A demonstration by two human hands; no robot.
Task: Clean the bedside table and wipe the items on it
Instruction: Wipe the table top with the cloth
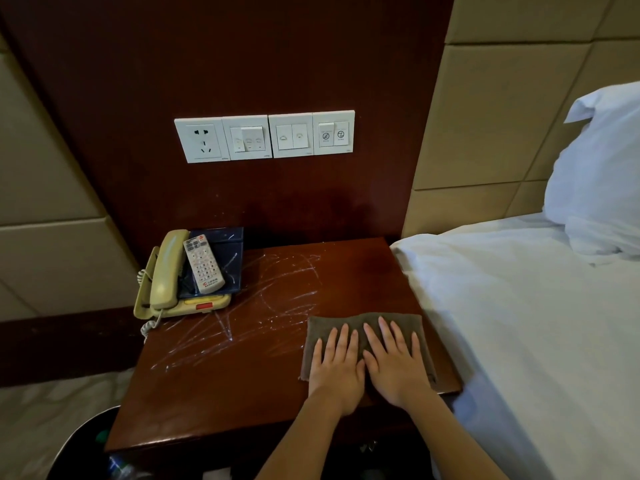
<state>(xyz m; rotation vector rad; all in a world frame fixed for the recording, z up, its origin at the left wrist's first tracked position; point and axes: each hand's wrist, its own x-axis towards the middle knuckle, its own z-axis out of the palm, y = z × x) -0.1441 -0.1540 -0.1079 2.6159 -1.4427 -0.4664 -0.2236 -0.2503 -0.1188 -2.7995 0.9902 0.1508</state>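
Note:
A dark wooden bedside table (221,386) carries white smears across its middle. At its front right lies a folded brown cloth (332,323). My left hand (337,365) and my right hand (394,362) press flat on the cloth side by side, fingers straight. At the back left stands a beige telephone (166,271) with its handset in the cradle. A dark blue tray (230,252) leans on the phone, and a white remote control (203,265) lies on the tray.
A bed with a white sheet (519,323) and pillow (599,168) borders the table on the right. A white socket and switch panel (265,136) sits on the wall above. A black bin (83,448) stands at the lower left.

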